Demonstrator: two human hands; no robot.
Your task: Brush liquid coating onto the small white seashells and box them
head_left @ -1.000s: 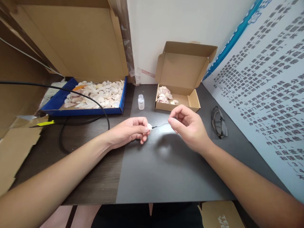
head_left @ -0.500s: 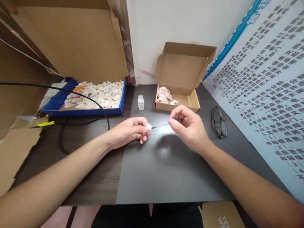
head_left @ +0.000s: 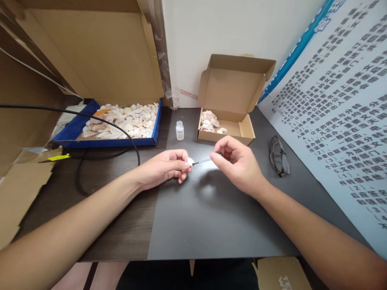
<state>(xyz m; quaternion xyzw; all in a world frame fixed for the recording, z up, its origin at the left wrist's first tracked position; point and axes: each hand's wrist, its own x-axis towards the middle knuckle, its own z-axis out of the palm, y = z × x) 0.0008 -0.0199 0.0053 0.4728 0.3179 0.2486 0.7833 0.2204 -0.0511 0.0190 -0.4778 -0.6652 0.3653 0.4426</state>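
Note:
My left hand (head_left: 165,167) rests on the dark table, fingers curled, pinching a small white shell (head_left: 190,161) at its fingertips. My right hand (head_left: 237,163) hovers just to the right, fingers closed on a thin brush (head_left: 203,161) whose dark tip touches the shell. A small clear bottle (head_left: 179,130) with no cap stands behind the hands.
A blue tray (head_left: 72,131) full of pale shells sits back left under a large cardboard flap. A small open cardboard box (head_left: 246,129) with a few shells stands back centre. Glasses (head_left: 278,156) lie at right beside a printed board (head_left: 341,121). A black cable (head_left: 133,143) loops at left.
My right hand has shifted slightly left toward the shell with the brush. The left hand has stayed still.

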